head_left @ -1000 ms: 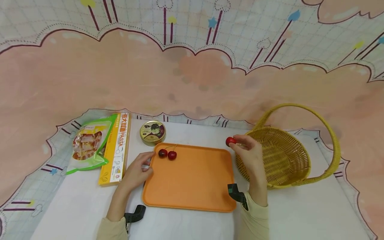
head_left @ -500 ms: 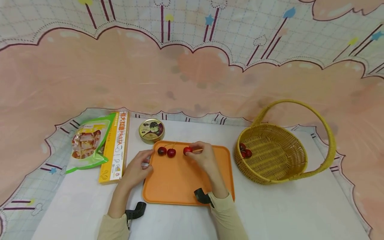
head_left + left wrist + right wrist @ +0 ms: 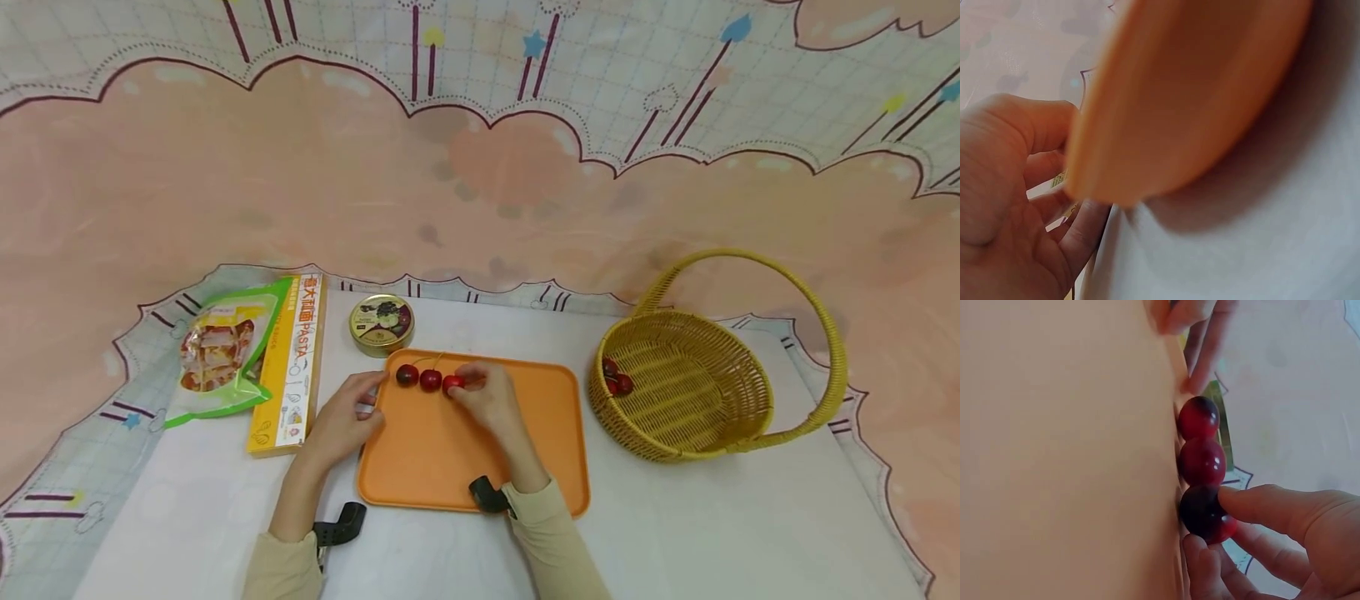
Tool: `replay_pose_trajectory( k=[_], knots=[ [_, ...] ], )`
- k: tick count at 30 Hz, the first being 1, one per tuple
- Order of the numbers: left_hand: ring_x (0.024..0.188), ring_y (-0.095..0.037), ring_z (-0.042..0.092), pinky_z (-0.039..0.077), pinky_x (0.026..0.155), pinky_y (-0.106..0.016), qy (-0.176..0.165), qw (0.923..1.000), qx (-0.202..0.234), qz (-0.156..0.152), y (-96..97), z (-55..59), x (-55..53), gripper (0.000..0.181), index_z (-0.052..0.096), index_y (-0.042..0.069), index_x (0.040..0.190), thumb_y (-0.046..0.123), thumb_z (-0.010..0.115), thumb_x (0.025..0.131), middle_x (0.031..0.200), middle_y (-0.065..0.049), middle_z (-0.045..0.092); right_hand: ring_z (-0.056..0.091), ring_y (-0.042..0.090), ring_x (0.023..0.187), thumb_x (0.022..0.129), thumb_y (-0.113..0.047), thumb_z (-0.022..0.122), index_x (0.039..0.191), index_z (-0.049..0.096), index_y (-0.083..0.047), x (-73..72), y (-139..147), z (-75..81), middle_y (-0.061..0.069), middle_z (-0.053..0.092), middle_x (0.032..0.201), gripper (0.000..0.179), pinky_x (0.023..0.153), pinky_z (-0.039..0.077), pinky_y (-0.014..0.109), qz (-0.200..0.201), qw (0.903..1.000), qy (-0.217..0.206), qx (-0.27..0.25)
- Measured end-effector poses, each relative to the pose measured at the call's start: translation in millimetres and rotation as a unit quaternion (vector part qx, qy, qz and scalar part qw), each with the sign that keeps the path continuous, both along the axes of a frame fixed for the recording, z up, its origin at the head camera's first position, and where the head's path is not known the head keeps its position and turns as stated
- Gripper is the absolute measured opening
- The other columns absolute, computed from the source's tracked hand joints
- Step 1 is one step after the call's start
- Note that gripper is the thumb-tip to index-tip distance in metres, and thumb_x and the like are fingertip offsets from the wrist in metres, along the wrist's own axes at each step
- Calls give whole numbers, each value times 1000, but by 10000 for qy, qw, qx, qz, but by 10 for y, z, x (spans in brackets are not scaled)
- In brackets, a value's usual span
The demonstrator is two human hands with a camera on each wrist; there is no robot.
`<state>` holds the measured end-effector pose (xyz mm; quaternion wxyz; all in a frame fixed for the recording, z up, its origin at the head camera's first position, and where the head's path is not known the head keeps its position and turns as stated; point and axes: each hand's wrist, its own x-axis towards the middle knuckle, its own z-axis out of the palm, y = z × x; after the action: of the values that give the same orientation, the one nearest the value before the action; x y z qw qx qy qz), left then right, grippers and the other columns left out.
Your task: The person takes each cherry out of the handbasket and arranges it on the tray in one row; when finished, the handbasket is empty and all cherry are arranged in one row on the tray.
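Observation:
My right hand [image 3: 487, 398] pinches a red cherry [image 3: 452, 384] between thumb and fingertips, over the upper part of an orange tray [image 3: 480, 467]. To its left, two more cherries lie in a row, a middle cherry [image 3: 431, 380] with a stem and a darker cherry [image 3: 407, 375] near the corner. In the right wrist view the pinched cherry [image 3: 1200, 512] appears against the middle cherry [image 3: 1202, 462]. My left hand [image 3: 341, 425] rests against the tray's left edge, fingers loosely bent. The left wrist view shows its fingertips beside the tray rim [image 3: 1110, 137].
A yellow wicker basket [image 3: 690, 446] with a tall handle stands right of the tray, a few cherries [image 3: 621, 384] inside. Behind the tray's left corner sits a round tin [image 3: 382, 323]. A yellow pasta box [image 3: 292, 375] and a green-edged food bag [image 3: 225, 354] lie at left.
My right hand has carried the cherry left from beside the basket to the tray, up to the two other cherries. My left hand stays at the tray's edge.

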<state>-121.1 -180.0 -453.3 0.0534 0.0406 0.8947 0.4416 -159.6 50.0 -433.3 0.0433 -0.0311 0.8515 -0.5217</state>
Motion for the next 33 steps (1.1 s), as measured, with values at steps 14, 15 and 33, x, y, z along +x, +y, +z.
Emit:
replay_pose_trajectory(
  k=[14,15,33],
  knots=[
    [106,-29,55,53,90,-45,38,10000,32,-76,16,48,9,58,48,2,143,4,59,87,144,-17,45,67,32,89,82,-7,77,110,69,5,-35,333,293,20,66,107,31,72,58,35,-268,9991,-234,-219],
    [106,-29,55,53,90,-45,15,10000,38,-62,13,60,13,58,48,3,143,4,60,87,144,-17,45,68,33,90,82,-7,77,111,69,4,-42,422,369,21,66,109,32,71,58,34,-350,9990,-187,-217],
    [106,-29,55,53,90,-44,-30,9999,20,-104,19,44,0,57,48,2,143,4,59,87,144,-19,44,52,32,115,100,-23,53,136,55,1,250,2148,714,21,55,131,44,95,43,40,-2241,9697,-896,390]
  ],
)
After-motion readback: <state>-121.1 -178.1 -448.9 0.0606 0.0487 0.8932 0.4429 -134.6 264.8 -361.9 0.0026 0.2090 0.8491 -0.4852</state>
